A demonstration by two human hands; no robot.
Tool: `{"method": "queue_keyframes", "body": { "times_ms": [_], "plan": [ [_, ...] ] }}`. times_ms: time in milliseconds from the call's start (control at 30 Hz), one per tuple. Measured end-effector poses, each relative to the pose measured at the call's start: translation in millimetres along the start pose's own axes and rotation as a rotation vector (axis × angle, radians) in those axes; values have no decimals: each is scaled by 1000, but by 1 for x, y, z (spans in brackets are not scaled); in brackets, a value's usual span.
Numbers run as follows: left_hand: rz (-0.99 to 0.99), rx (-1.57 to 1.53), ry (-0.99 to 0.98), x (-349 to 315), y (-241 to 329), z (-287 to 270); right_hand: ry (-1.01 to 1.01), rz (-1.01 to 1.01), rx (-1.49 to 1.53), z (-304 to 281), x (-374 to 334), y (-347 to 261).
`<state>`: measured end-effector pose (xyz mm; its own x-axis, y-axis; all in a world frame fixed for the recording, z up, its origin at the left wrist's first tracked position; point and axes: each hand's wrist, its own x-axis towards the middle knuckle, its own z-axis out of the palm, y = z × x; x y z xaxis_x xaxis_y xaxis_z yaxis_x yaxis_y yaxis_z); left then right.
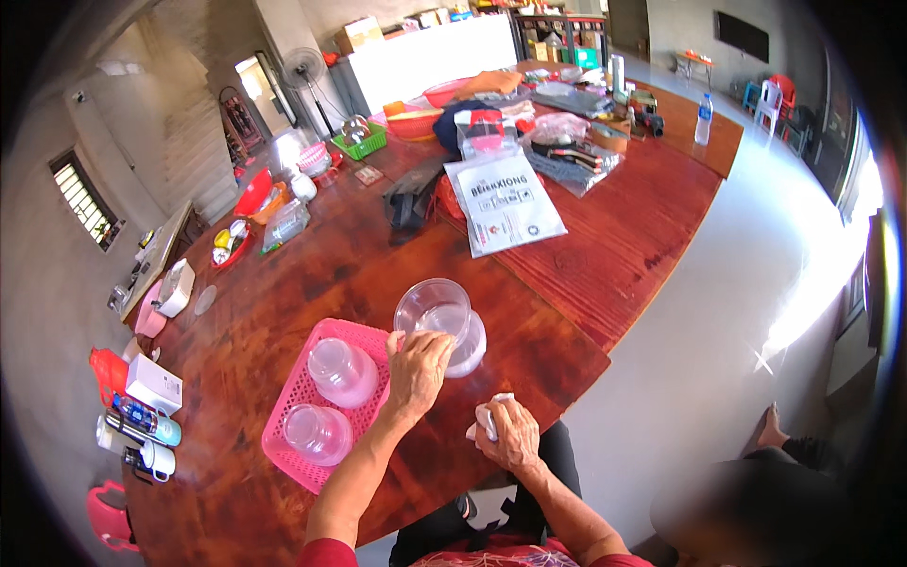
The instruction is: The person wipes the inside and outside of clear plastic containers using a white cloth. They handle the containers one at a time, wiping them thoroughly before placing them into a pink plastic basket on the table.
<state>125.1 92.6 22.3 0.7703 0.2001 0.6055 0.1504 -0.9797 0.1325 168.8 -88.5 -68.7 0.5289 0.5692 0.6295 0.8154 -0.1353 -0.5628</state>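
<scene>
My left hand point(421, 371) is closed on the rim of a clear plastic bowl point(433, 300) standing on the table, its fingers at the near edge. A second clear rounded piece point(469, 352) shows close against it; whether the two are joined I cannot tell. My right hand point(513, 437) grips a crumpled white cloth point(487, 421) at the table's near edge. To the left of my left hand lies a pink perforated basket point(300, 392). Inside it, two clear plastic containers point(342, 371) sit side by side with their narrower ends up.
A printed white plastic bag point(505, 203) lies beyond the bowl, before piled bags and tools. Along the far left stand a green basket point(361, 142) and red bowls. Mugs and a flask point(142, 430) crowd the left edge. A water bottle point(704, 119) stands far right.
</scene>
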Motion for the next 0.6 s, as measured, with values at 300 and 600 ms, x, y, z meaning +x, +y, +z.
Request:
{"method": "queue_keyframes", "body": {
  "times_ms": [300, 600],
  "plan": [
    [-151, -418, 200, -61, 65, -53, -7, 149, 244, -1, -3, 2],
    [-663, -1280, 76, -136, 86, -29, -101, -127, 135, -33, -3, -73]
  ]
}}
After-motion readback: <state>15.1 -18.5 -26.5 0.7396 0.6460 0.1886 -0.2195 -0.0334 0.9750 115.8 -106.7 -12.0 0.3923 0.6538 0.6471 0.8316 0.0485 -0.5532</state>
